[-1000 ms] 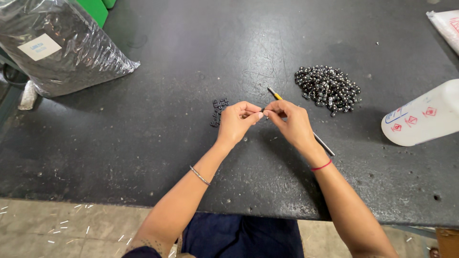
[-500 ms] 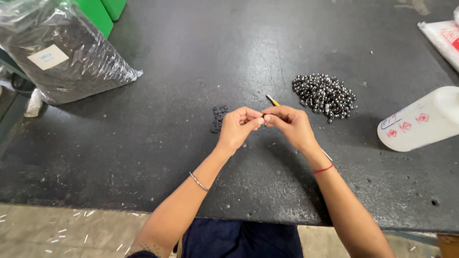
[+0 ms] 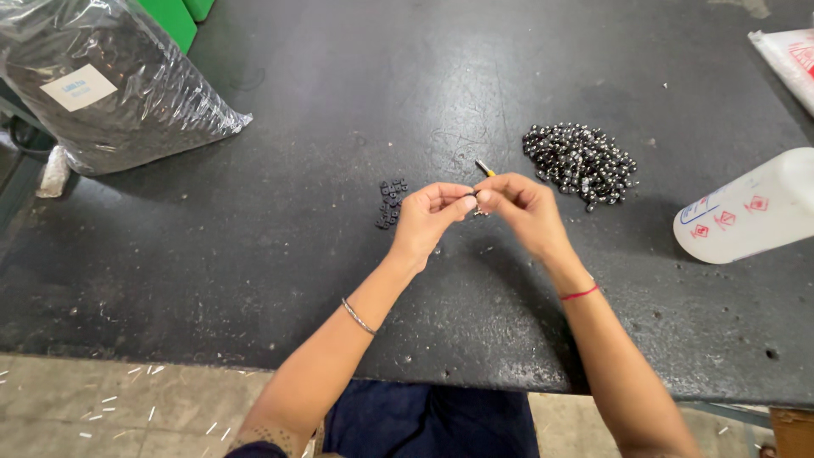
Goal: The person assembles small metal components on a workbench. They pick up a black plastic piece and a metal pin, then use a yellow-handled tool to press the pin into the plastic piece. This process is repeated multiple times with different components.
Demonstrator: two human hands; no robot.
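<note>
My left hand (image 3: 431, 216) and my right hand (image 3: 521, 208) meet fingertip to fingertip above the black table (image 3: 322, 254). Both pinch a tiny dark part (image 3: 473, 197) between them. A thin tool with a yellow tip (image 3: 484, 168) pokes out just past my right hand's fingers; the rest of it is hidden by that hand. A small cluster of black parts (image 3: 391, 202) lies just left of my left hand. A bigger heap of shiny dark beads (image 3: 581, 161) lies to the right of my right hand.
A large clear plastic bag of dark material (image 3: 102, 85) lies at the far left. A white plastic bottle (image 3: 750, 212) lies on its side at the right edge. A white packet (image 3: 788, 55) shows at the top right corner. Green crates (image 3: 178, 17) stand beyond the table.
The two hands stay joined on the small part with only slight finger shifts. The view has drifted a little.
</note>
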